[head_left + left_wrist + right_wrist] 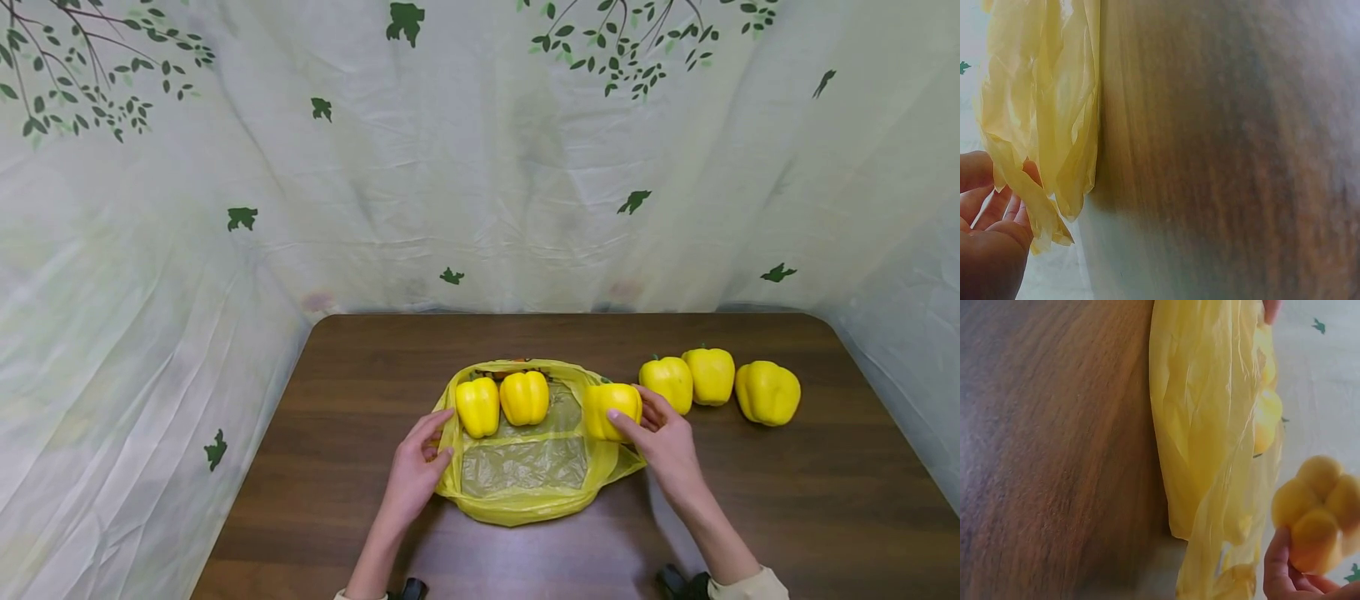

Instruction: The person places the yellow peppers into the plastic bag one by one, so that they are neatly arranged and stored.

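Where the left hand [417, 467] rests: lower centre of the head frame, at the left rim of the yellow bag [513, 510]; fingers partly bent and touching the film, pinching or not cannot be told.
Yellow bag: centre, mouth spread wide, facing up.
Bagged peppers: left one [477, 408] and right one [524, 398], side by side in the mouth's upper left.
Held pepper [611, 412]: over the bag's right rim, lobed end visible at lower right of the right wrist view.
Right hand [663, 437]: thumb and fingers gripping the held pepper.
Loose peppers [768, 393]: three on the brown table [810, 500], right of centre.
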A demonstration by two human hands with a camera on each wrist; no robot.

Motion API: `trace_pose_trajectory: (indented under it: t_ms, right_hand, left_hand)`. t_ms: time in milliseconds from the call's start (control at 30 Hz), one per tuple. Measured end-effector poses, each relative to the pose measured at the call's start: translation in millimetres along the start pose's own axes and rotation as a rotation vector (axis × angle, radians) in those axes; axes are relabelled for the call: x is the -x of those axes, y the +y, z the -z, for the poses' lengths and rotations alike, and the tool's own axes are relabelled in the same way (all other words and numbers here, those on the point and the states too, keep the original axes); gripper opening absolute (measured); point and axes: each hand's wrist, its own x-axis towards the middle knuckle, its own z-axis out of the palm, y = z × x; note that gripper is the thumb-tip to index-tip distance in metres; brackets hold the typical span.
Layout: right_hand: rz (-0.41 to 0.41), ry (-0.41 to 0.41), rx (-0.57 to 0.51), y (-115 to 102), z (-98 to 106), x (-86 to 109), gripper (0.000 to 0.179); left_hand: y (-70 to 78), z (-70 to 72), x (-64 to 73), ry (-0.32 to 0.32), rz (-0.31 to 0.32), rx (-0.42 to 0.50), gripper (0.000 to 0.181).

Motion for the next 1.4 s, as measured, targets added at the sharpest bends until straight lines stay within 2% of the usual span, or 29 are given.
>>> trace_pose_trajectory:
  t_ms: [333,633,1067,1400]
  right_hand:
    - [0.028,-0.028,-0.016,-2.2,-8.1,-5.3,0.084]
    - [0.039,-0.041,0.072,-6.1,-14.8,-10.7,0.090]
    - [0.072,-0.049,0.106,-6.0,-26.2,-20.6,0.089]
    - [0.077,-0.040,0.170,-7.8,-36.1,-26.9,0.087]
  left_hand:
    - [1.4,0.5,0.6,-0.001,0.003,-0.001,0.048]
    - [2.2,0.3,1.4,0.000,0.006,-0.002,0.048]
    - [2.9,0.6,1.6,0.003,0.015,-0.005,0.048]
    - [0.8,1.3,2.1,0.007,-0.006,0.007,0.048]
